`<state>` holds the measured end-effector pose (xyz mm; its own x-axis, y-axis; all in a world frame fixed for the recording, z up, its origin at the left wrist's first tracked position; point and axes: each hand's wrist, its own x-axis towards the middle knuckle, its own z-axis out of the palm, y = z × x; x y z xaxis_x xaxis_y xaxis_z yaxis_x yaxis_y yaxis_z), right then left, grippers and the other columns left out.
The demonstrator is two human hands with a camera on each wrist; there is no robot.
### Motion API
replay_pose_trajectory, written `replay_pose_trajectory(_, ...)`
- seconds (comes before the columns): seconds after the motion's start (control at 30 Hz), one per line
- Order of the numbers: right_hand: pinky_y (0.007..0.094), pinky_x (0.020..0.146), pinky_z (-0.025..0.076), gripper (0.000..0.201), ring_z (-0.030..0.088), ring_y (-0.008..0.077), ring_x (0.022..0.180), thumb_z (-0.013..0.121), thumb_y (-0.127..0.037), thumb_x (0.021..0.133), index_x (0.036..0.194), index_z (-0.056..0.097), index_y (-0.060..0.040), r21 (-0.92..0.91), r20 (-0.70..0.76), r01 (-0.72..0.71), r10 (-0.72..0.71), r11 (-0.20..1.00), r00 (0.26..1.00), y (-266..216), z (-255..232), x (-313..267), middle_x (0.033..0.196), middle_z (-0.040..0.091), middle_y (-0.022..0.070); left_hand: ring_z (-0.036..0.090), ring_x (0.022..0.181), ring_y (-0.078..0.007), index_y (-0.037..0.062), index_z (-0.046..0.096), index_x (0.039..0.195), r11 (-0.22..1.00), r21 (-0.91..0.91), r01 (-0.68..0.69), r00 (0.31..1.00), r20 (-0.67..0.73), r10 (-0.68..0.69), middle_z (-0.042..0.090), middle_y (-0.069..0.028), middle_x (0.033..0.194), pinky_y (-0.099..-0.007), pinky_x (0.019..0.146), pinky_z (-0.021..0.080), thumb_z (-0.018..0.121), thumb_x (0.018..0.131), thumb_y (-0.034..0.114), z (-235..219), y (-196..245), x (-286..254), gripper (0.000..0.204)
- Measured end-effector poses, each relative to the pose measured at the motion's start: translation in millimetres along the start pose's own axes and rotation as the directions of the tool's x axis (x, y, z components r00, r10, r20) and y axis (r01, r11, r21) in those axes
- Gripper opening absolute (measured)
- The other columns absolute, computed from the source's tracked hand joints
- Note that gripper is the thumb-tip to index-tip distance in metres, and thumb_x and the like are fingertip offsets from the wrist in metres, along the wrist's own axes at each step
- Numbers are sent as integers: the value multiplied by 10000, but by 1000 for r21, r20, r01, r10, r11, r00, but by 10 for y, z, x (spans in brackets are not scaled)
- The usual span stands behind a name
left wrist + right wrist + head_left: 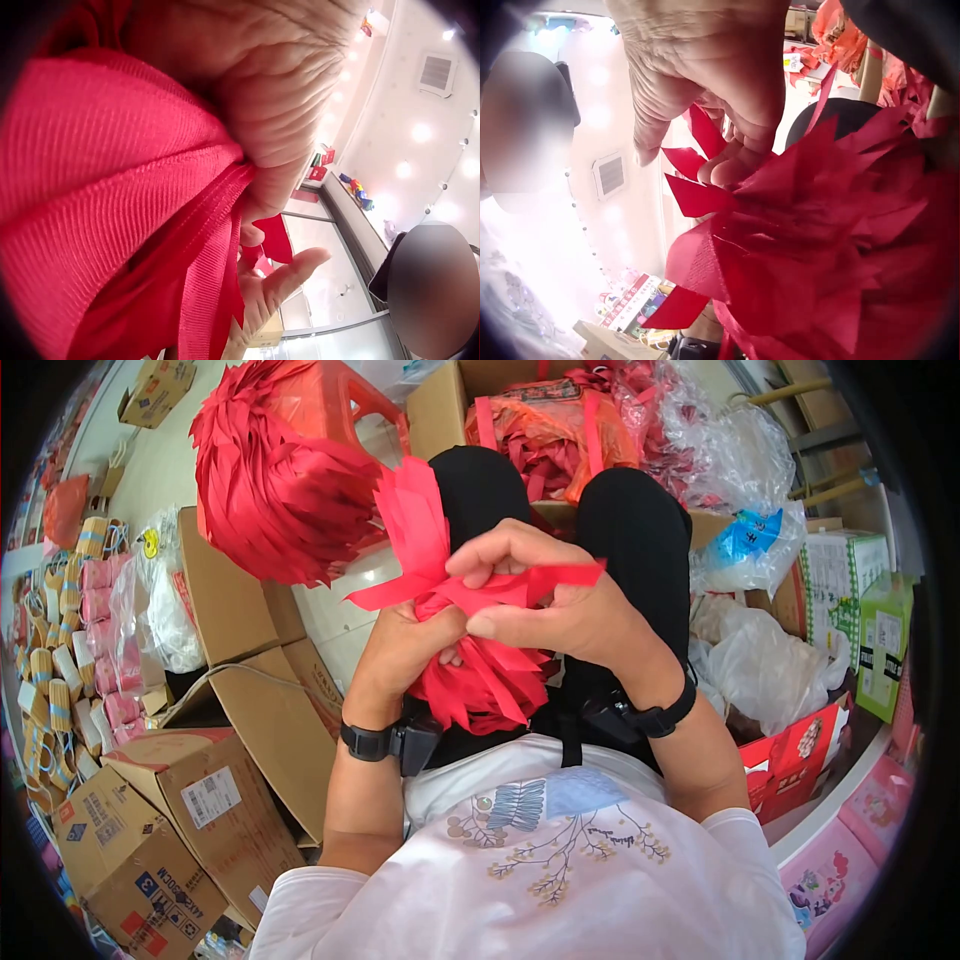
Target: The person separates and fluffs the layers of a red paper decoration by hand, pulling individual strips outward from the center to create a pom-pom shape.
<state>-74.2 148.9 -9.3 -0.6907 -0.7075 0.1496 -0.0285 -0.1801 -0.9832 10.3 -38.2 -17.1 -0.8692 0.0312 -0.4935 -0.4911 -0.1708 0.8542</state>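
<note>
Crosswise over the red ribbon bundle (pixel 475 685) at your lap, a red ribbon strip (pixel 490 595) runs left to right. Your left hand (pixel 402 647) grips the bundle; your right hand (pixel 580 618) is nearer the strip's right end, whether pinching I cannot tell.

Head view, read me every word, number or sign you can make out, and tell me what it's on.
"3": cardboard box at lower left.
"CM": same box; the figures before it are too blurred.
Too small or blurred: lettering on the shirt, white label on the carton, print on the lime green box, green-and-white box, red box and blue-printed bag.
</note>
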Motion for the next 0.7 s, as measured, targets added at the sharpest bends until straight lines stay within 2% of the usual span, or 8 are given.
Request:
replay_pose_trajectory(0.03, 273, 860, 493, 214, 606, 136, 910, 713, -60, 852, 1057, 672, -12, -77, 21, 42, -40, 996, 999, -44, -11, 17, 933, 593, 33, 542, 585, -60, 25, 655, 1061, 1000, 14, 20, 1000, -3, -19, 622, 4, 769, -222, 546, 465, 614, 875, 90, -6, 3, 0, 201)
replay_pose_trajectory(0.23, 302, 845, 500, 107, 633, 226, 915, 622, 42, 845, 940, 653, 3, -284, 63, 45, -28, 958, 998, -64, -63, -15, 915, 593, 87, 545, 605, -53, 34, 623, 1165, 993, -115, 3, 999, 32, 0, 631, 5, 822, -218, 560, 465, 658, 871, 108, 44, 56, -6, 305)
replay_pose_trajectory(0.37, 327, 850, 502, 126, 651, 246, 946, 597, 57, 832, 935, 642, 0, -236, 9, 27, -26, 971, 1000, 16, -35, -52, 964, 622, 101, 539, 624, -40, 62, 601, 1253, 997, -74, 13, 998, 67, -8, 637, 17, 863, -201, 573, 455, 708, 874, 154, -16, 13, 19, 405)
replay_pose_trajectory(0.47, 339, 851, 502, 153, 654, 246, 959, 584, 63, 826, 951, 644, -4, -251, -22, -5, -1, 968, 1000, -3, -11, -45, 1029, 649, 114, 535, 627, -39, 66, 611, 1256, 982, -178, -65, 993, 86, 81, 636, 25, 861, -193, 574, 447, 725, 879, 196, -6, 66, 28, 415)
replay_pose_trajectory(0.57, 342, 845, 501, 168, 646, 243, 957, 590, 50, 826, 974, 647, -5, -268, -11, -63, 62, 961, 998, -5, -45, -37, 1058, 664, 119, 527, 621, -36, 65, 626, 1211, 969, -242, -52, 992, 103, 79, 619, 30, 821, -190, 569, 439, 714, 897, 222, -20, 67, 41, 362)
replay_pose_trajectory(0.63, 347, 838, 502, 172, 639, 247, 954, 617, 22, 824, 990, 651, -8, -281, 8, -103, 109, 954, 994, 17, -101, -36, 1031, 669, 112, 520, 615, -34, 64, 631, 1168, 980, -198, -16, 998, 61, 29, 601, 32, 789, -194, 558, 434, 696, 916, 227, -8, 109, 57, 307)
replay_pose_trajectory(0.7, 354, 819, 501, 178, 627, 259, 926, 652, -17, 821, 998, 658, -17, -449, 23, -81, 102, 890, 995, -136, -220, -2, 992, 667, 106, 514, 609, -32, 64, 634, 1124, 984, -180, 4, 1000, 30, 1, 585, 33, 765, -200, 547, 431, 680, 931, 230, 7, 127, 87, 258)
